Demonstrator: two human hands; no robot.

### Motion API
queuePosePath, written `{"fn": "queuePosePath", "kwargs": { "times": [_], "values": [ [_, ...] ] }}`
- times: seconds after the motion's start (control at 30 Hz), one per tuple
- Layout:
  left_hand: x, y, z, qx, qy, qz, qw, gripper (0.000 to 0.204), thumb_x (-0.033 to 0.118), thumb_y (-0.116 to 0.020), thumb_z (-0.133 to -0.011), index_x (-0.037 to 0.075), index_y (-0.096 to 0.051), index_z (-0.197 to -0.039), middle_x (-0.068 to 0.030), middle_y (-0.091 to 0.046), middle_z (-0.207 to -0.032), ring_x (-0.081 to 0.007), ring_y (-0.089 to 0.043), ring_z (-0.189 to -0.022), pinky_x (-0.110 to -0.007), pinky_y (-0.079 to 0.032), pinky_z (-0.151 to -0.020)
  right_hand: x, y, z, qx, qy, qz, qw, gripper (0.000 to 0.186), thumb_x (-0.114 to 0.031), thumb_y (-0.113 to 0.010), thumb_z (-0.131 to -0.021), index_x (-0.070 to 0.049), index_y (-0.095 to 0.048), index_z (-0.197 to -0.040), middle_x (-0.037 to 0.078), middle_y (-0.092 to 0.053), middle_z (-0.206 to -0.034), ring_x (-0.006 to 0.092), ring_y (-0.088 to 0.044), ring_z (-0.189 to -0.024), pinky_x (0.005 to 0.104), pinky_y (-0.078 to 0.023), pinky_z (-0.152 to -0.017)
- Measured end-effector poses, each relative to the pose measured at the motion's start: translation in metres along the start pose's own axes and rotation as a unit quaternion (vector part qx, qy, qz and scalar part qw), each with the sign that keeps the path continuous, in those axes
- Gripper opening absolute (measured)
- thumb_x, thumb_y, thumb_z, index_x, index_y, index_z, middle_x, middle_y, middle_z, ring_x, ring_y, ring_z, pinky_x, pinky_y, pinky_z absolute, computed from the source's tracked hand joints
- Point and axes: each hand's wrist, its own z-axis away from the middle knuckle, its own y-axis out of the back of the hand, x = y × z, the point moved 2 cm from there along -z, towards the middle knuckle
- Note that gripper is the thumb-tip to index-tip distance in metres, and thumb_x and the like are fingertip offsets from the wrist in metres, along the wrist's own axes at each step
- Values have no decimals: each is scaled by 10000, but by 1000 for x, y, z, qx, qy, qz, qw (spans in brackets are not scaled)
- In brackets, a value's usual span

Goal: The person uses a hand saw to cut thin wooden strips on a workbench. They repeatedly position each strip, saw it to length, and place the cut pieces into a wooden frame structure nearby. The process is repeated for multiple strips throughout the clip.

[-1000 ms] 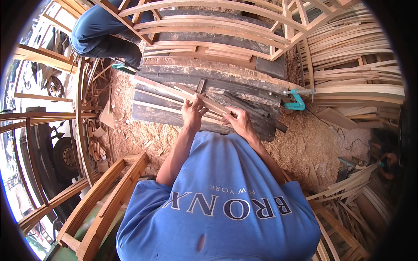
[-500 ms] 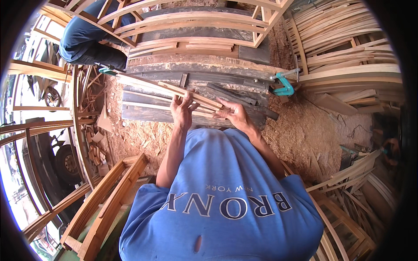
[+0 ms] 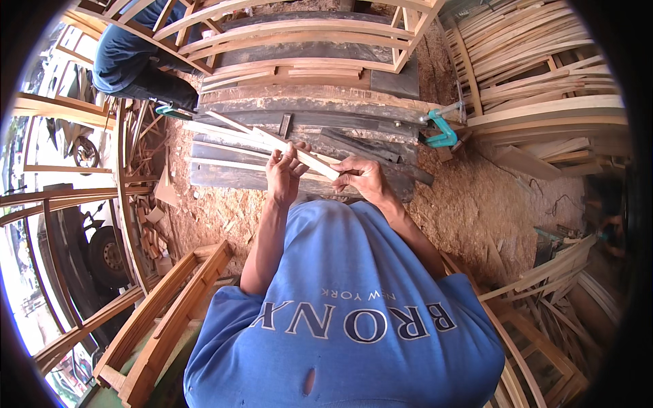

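Observation:
A short pale wooden strip [image 3: 318, 164] lies slantwise between my hands above the workbench [image 3: 224, 178]. My left hand [image 3: 286, 175] is closed round its middle, fingers curled up along the side. At the near right end, my right hand [image 3: 364, 179] pinches the strip between thumb and fingers. Beyond and left of my hands, several long thin wooden strips [image 3: 221, 145] rest on the bench. A small dark piece [image 3: 286, 126] with a pale edge lies just past the held strip. To its right are dark bars [image 3: 360, 145], partly overlapping.
A teal clamp [image 3: 443, 130] grips the bench's right end; another teal clamp [image 3: 173, 112] is at the left. A slatted wooden frame [image 3: 299, 44] stands across the far side. A person in dark clothes [image 3: 132, 58] bends at far left. Timber [image 3: 537, 71] is stacked right.
The held strip has been turned, now showing a broader, paler face, and its near end has shifted slightly toward me. My right hand has closed further round that end.

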Motion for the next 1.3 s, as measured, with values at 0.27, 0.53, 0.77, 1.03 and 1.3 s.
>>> {"fn": "queuePosePath", "kwargs": {
  "times": [0.27, 0.53, 0.77, 1.03, 1.3],
  "values": [
    [17, 6, 23, -59, -6, -21, 998, 173, 144, -564, -995, 58, -532, -1141, -114, -668, -1055, -244, -688, -998, -406, -621, -785, -4, -17, 7, -89, -121, -95, 984, 257, 131, -670, -822, 45, -638, -1063, 161, -696, -975, 222, -718, -816, 309, -622, -712],
    [2, 49, 38, 99, -27, 126, 987, 176, 173, -523, -1015, 81, -506, -1165, -86, -635, -1079, -237, -663, -1062, -356, -639, -784, -14, -44, 10, -45, -119, -114, 985, 333, 31, -677, -880, 94, -596, -1197, 151, -705, -960, 213, -711, -902, 312, -601, -845],
    [-12, 43, 49, 154, -104, 270, 945, 352, 190, -555, -1000, 110, -402, -1307, -100, -577, -1200, -272, -599, -1180, -425, -611, -899, -11, -71, -4, 27, -67, -218, 973, 182, -122, -617, -966, 14, -617, -1087, 137, -705, -874, 204, -714, -790, 324, -616, -726],
    [13, 40, 59, 211, -255, 228, 916, 373, 187, -566, -991, 83, -388, -1302, -148, -544, -1225, -320, -590, -1173, -471, -594, -931, 1, -106, -40, 99, -77, -281, 952, 253, -250, -535, -1021, -28, -622, -936, 108, -685, -726, 196, -691, -620, 323, -595, -599],
    [68, 96, 92, 176, -233, 188, 938, 334, 157, -567, -989, 70, -423, -1277, -157, -564, -1195, -301, -608, -1137, -442, -601, -912, 1, -103, -38, -136, -56, -103, 984, 400, -366, -547, -1001, -29, -644, -1194, 162, -654, -1184, 191, -676, -963, 337, -572, -830]
  ]
}}
